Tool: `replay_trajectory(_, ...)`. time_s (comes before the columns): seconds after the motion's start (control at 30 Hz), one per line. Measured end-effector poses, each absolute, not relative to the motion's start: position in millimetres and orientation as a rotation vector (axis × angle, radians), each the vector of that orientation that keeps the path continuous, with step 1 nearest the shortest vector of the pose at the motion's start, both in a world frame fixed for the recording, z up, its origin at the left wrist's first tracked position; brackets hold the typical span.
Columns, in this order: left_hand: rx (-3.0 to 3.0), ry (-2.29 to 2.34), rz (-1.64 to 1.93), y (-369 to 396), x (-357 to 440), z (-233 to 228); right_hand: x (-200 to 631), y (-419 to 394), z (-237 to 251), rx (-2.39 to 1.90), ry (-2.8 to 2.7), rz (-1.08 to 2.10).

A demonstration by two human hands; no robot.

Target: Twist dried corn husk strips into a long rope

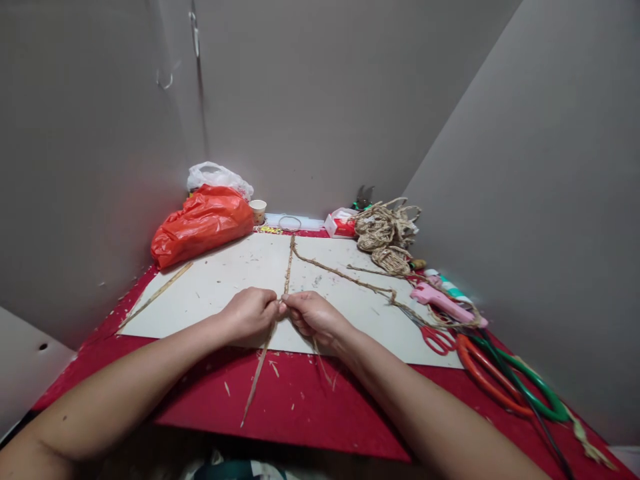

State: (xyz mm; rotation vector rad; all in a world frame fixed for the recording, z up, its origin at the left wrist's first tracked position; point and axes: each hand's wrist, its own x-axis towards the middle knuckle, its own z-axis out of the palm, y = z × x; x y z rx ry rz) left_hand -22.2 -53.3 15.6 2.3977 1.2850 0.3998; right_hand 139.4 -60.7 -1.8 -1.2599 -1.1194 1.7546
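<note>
My left hand [250,313] and my right hand [313,315] meet over the near part of the white board [240,267], thumbs and fingers pinched together. Between them they grip the lower end of a narrow straw braid [288,270], which runs away from me up the board. A flat loose strand [257,387] hangs from under my left hand past the board's edge. Thinner fibres [323,360] trail below my right hand. From the braid's far end a rough twisted cord [340,272] slants off to the right. My fingers hide the exact crossing of the strands.
A red plastic bag [205,223] and paper cup [259,211] stand at the back left. Cord bundles [387,227] lie back right. A pink glue gun [445,303], red-handled scissors [439,340] and large orange-and-green handles [493,377] line the right. One straw strip [157,293] lies left.
</note>
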Motion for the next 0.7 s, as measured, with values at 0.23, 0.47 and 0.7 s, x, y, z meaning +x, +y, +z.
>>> replay_trajectory(0.23, 2.726, 1.313, 0.170, -78.6, -10.3, 6.2, 141.7, -60.6, -8.4, -1.204, -0.980, 1.882)
replay_trajectory(0.47, 2.895, 0.873, 0.132, -100.7, -8.3, 17.1, 141.9, -61.3, -2.4, -1.187, -0.891, 1.986)
replay_trajectory(0.7, 2.286, 1.229, 0.963, -63.1, -23.4, 19.1, 146.7, -56.2, -1.0, -1.024, -0.867, 2.073)
